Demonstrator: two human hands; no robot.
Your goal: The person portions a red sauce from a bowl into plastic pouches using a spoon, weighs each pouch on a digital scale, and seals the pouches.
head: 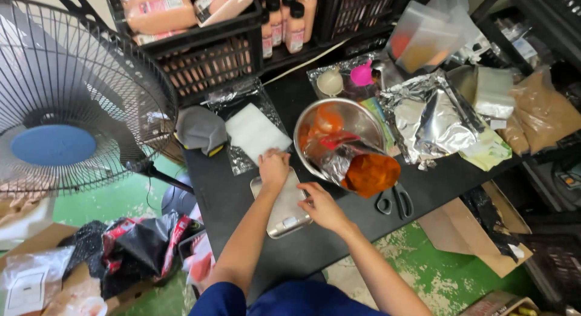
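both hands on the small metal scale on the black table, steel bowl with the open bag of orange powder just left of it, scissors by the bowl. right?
One thing is off: in the head view the steel bowl with the bag of orange powder sits right of the scale, not left. Left hand and right hand are on the scale on the black table; scissors lie by the bowl.

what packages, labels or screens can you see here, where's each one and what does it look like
Foil bag: tipped in the steel bowl, silver, orange powder at its mouth.
Open foil pouch: right of the bowl, crumpled silver.
Bottles: black crate at top, pinkish, black caps, pale labels.
Brown bags: far right, clear plastic, tan filling.
Scale: table edge, flat grey, under left hand and right hand; no screen visible.
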